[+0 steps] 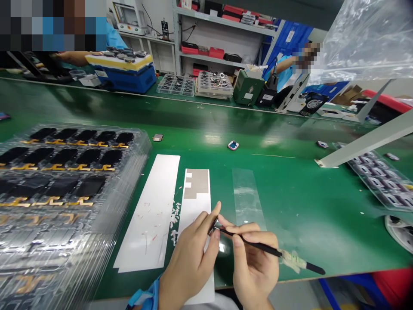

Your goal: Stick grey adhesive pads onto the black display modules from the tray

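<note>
- Left hand (195, 249), I'm seeing remotely, is pinching a part (212, 227).
- Right hand (258, 262) is gripping a tool (266, 248), its tip meeting the part.
- Trays (124, 189) are standing left.

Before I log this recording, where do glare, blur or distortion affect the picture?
Head view: pale glare patches on the green table and across the clear strip; same head view: the stacked trays look stretched and soft toward the lower left; head view again: the black tool reads clearly, but the small dark piece between the hands lacks detail.
</note>
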`<move>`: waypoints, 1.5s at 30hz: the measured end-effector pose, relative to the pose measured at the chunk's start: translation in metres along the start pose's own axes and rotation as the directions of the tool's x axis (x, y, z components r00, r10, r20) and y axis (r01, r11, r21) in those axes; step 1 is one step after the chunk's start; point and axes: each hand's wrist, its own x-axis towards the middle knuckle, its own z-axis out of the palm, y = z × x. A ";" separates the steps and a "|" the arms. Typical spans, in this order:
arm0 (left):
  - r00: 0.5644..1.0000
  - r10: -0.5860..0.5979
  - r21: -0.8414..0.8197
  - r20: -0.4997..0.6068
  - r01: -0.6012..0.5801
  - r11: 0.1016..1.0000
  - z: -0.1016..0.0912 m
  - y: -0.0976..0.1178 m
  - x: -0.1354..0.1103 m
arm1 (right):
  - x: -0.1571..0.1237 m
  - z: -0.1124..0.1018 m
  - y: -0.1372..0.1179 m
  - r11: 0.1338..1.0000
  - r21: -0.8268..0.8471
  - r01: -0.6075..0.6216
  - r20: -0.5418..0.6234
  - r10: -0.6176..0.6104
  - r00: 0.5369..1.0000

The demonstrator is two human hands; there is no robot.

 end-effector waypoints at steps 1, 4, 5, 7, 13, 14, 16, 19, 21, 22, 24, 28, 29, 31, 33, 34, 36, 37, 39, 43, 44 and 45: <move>1.000 0.001 0.004 -0.002 -0.001 1.000 0.000 0.000 0.000 | 0.000 0.000 0.001 1.000 -0.002 0.002 0.003 -0.002 1.000; 1.000 -0.001 0.021 -0.009 0.001 1.000 0.000 -0.001 0.001 | -0.001 -0.001 0.004 1.000 0.001 0.004 0.010 -0.004 1.000; 1.000 -0.002 0.028 -0.011 0.002 1.000 0.000 -0.001 0.001 | -0.001 -0.001 0.004 1.000 0.004 0.003 0.011 -0.003 1.000; 1.000 -0.004 0.042 -0.011 0.005 0.999 0.000 -0.001 0.002 | -0.002 -0.002 0.006 1.000 0.010 0.006 0.011 -0.006 1.000; 0.999 -0.035 0.080 0.004 0.034 0.996 0.000 -0.001 0.001 | -0.003 -0.003 0.009 1.000 0.004 0.010 0.020 -0.010 1.000; 0.999 -0.037 0.088 0.003 0.037 0.995 0.000 -0.001 0.000 | -0.003 -0.002 0.009 1.000 -0.001 0.013 0.020 -0.013 1.000; 0.999 -0.039 0.098 0.000 0.038 0.994 0.000 -0.002 0.000 | -0.003 -0.002 0.009 1.000 -0.011 0.020 0.018 -0.019 1.000; 0.999 -0.033 0.103 -0.006 0.034 0.994 0.001 -0.002 -0.001 | -0.003 -0.002 0.009 0.999 -0.029 0.028 0.011 -0.028 1.000; 1.000 -0.029 0.105 -0.008 0.029 0.994 0.001 -0.003 0.000 | -0.003 -0.002 0.010 0.999 -0.035 0.032 0.009 -0.031 0.999; 1.000 -0.030 0.108 -0.008 0.031 0.994 0.001 -0.003 0.000 | -0.003 -0.002 0.010 0.999 -0.035 0.031 0.008 -0.030 1.000; 0.999 -0.037 0.118 -0.006 0.038 0.992 0.001 -0.003 0.000 | -0.003 -0.003 0.010 0.999 -0.035 0.023 0.008 -0.023 1.000; 0.999 -0.053 0.135 0.005 0.052 0.989 0.000 -0.003 0.001 | -0.003 -0.003 0.010 0.999 -0.035 0.011 0.000 -0.011 1.000; 0.999 -0.053 0.136 0.006 0.052 0.989 0.000 -0.003 0.002 | -0.004 -0.003 0.010 0.999 -0.032 0.011 -0.004 -0.011 1.000; 0.999 -0.052 0.133 0.010 0.050 0.990 0.001 -0.003 0.002 | -0.003 -0.003 0.009 0.999 -0.029 0.015 -0.006 -0.015 1.000; 0.999 -0.044 0.132 0.011 0.043 0.990 0.001 -0.003 0.002 | -0.003 -0.003 0.009 0.999 -0.032 0.024 0.002 -0.024 1.000; 0.999 -0.043 0.132 0.011 0.041 0.990 0.001 -0.003 0.002 | -0.003 -0.003 0.009 0.999 -0.034 0.028 0.006 -0.028 1.000; 0.999 -0.040 0.131 0.009 0.039 0.991 0.002 -0.004 0.001 | -0.003 -0.003 0.009 0.999 -0.036 0.039 0.005 -0.039 0.999; 0.999 -0.039 0.131 0.009 0.037 0.991 0.002 -0.004 0.000 | -0.003 -0.003 0.009 0.998 -0.036 0.043 0.005 -0.043 0.999; 0.999 -0.038 0.134 0.009 0.036 0.990 0.001 -0.004 -0.001 | -0.003 -0.002 0.009 0.998 -0.042 0.054 0.015 -0.054 0.998; 0.999 -0.044 0.132 0.007 0.043 0.990 0.001 -0.005 -0.001 | -0.002 -0.002 0.009 0.995 -0.065 0.074 0.032 -0.072 0.997; 0.999 -0.048 0.131 0.007 0.047 0.990 0.001 -0.005 0.000 | -0.002 -0.002 0.010 0.995 -0.064 0.081 0.033 -0.079 0.996; 0.999 -0.052 0.130 0.009 0.050 0.990 0.001 -0.005 0.000 | -0.002 -0.003 0.010 0.995 -0.058 0.087 0.036 -0.085 0.996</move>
